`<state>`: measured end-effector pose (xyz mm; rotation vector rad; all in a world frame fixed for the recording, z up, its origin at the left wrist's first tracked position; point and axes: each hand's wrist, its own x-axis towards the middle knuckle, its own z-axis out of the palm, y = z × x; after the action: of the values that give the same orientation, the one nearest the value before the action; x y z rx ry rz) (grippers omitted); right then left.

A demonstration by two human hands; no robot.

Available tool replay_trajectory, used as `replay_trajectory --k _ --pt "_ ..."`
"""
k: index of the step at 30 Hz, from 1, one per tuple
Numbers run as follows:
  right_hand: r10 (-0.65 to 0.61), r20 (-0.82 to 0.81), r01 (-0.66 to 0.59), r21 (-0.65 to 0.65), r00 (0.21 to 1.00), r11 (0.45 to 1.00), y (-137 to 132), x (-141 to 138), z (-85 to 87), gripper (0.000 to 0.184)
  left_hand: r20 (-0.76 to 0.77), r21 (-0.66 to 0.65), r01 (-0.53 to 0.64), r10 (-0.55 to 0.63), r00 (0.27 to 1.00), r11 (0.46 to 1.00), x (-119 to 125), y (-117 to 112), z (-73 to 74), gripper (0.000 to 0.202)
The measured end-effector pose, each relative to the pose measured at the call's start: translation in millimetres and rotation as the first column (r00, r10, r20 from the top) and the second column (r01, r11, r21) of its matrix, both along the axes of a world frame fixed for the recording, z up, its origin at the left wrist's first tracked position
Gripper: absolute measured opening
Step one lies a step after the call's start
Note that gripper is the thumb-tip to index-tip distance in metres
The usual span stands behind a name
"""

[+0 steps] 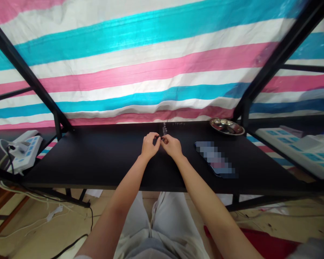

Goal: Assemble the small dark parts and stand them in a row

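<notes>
My left hand (149, 144) and my right hand (172, 145) meet over the middle of the black table (105, 154). Thumb and fingers of each are pinched together, with the fingertips almost touching. Whatever lies between them is too small and dark to name. Just beyond my right hand is a short row of small clear, bead-like pieces (165, 128). A few more tiny pieces (179, 124) lie to its right near the table's far edge.
A round metal dish (226, 127) stands at the back right. A blurred-out phone-shaped object (215, 159) lies right of my hands. White power strips (29, 153) with cables sit at the left. Black frame posts (40, 90) and a striped sheet (151, 72) bound the table.
</notes>
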<state>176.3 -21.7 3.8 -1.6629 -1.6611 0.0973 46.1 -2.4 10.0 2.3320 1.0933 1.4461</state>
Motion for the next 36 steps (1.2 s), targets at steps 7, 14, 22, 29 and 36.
replay_trajectory --k 7,14,22,29,36 --pt "0.021 -0.048 -0.020 0.017 0.999 1.000 -2 -5 1.4 0.023 0.124 -0.094 0.009 0.002 0.992 0.996 1 5 -6.8 0.026" --pt "0.053 -0.071 -0.051 0.033 0.996 0.998 -3 -5 1.7 0.023 0.221 -0.258 0.072 -0.014 0.975 0.963 1 12 -5.7 0.013" --pt "0.129 -0.122 -0.110 0.147 0.984 0.983 -1 -5 -1.4 0.022 0.351 -0.402 0.191 -0.042 0.936 0.895 0 12 0.5 0.024" --pt "0.218 -0.138 -0.191 0.187 0.966 0.964 0 -8 -4.7 0.028 0.349 -0.478 0.074 0.113 0.930 0.875 -41 40 17.9 0.029" --pt "0.184 -0.128 -0.161 0.172 0.975 0.972 2 -6 -8.0 0.027 -0.056 -0.525 -0.466 0.518 0.853 0.712 -133 81 8.7 0.024"
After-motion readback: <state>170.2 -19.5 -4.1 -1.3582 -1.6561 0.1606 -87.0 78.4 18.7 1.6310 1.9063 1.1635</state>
